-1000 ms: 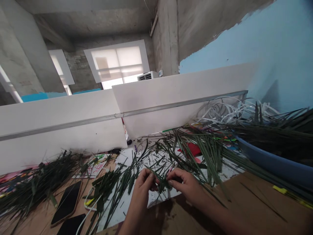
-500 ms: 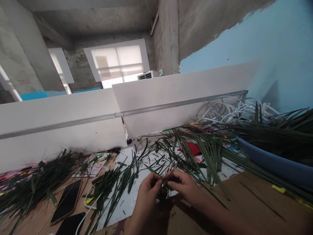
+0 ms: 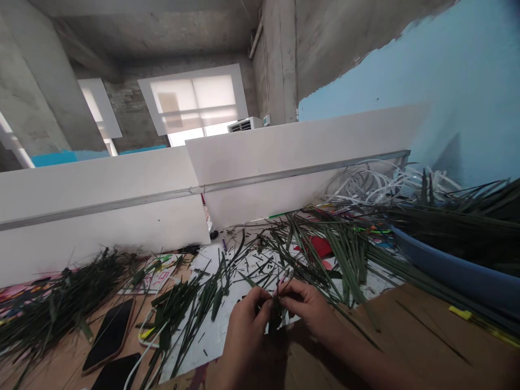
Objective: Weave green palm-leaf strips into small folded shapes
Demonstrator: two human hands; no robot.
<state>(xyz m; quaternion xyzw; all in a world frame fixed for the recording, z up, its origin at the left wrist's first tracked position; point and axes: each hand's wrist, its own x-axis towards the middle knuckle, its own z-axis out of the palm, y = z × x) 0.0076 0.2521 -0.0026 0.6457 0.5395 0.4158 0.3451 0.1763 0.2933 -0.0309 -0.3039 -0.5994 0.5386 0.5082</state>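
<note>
The left hand [image 3: 248,314] has shifted rightward, nearing the right hand [image 3: 309,304]; both hands' fingers pinch the leaf piece [image 3: 275,318], probably to steady it.

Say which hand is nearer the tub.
Right. The right hand is left of the tub; the left hand is farther left, on the right hand's far side.

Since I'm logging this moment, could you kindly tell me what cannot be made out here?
In the head view:
Green leaf piece: full shape, partly hidden by the fingers.
Nearer phone: lower end, cut off by the bottom edge.
Blue basin: right end, cut off by the right edge; inside, covered by dark leaves.
</note>
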